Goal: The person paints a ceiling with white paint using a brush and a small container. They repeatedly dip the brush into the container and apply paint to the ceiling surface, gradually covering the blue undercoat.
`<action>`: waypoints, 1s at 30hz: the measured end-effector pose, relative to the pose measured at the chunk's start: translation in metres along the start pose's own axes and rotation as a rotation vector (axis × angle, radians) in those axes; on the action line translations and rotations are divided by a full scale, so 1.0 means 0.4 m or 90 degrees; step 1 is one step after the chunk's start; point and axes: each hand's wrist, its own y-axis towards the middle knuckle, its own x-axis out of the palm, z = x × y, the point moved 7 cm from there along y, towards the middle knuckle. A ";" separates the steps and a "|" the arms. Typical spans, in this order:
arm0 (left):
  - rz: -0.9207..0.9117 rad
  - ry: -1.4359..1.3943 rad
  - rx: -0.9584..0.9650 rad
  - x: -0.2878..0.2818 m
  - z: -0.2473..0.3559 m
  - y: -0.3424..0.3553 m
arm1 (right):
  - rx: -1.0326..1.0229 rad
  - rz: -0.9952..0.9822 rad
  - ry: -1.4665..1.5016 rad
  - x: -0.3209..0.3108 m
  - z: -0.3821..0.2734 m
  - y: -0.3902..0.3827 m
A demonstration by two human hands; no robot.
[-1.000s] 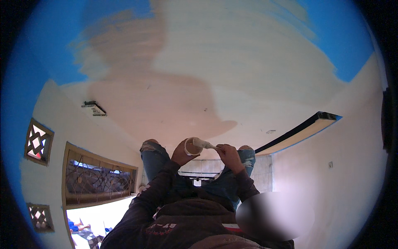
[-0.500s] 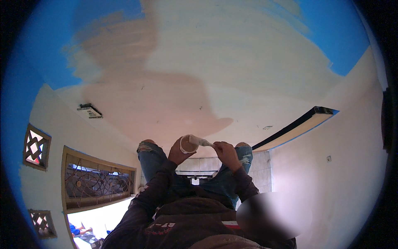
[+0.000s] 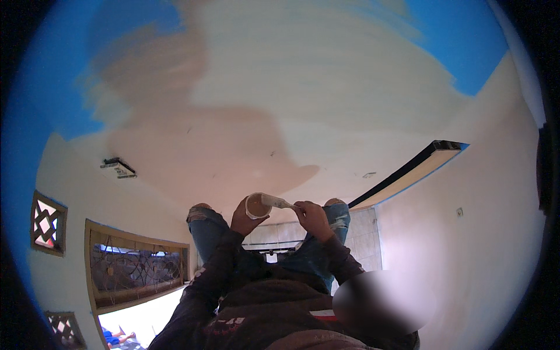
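In my left hand (image 3: 241,219) is a small white tub (image 3: 251,213), its open top facing up and pale beige-brown inside. The fingers wrap round its side. My right hand (image 3: 314,219) grips the handle of a flat paintbrush (image 3: 279,202). The brush's pale, paint-coated end lies over the right part of the tub's rim; whether it dips into the paint I cannot tell. Both hands are close together above my knees, in front of the wall (image 3: 233,151), which is beige with blue patches higher up.
On the left, a window (image 3: 137,268) with a curving metal grille and two lattice vents (image 3: 49,223) break the wall. A dark-edged shelf-like ledge (image 3: 408,175) juts out at right. An open wall box (image 3: 118,168) is at left; a person's legs (image 3: 119,337) show outside, lower left.
The whole view has shifted slightly, with wall, hands and tub all a little further left. Brush and tub keep nearly the same place relative to each other.
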 end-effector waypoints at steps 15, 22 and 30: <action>0.102 -0.024 0.006 -0.057 0.060 0.046 | 0.014 0.002 0.022 -0.057 -0.029 0.019; 0.064 -0.001 0.044 -0.144 0.284 0.206 | 0.011 0.101 0.076 -0.243 -0.145 0.116; 0.044 0.020 0.115 -0.148 0.356 0.260 | -0.078 0.144 0.019 -0.315 -0.196 0.135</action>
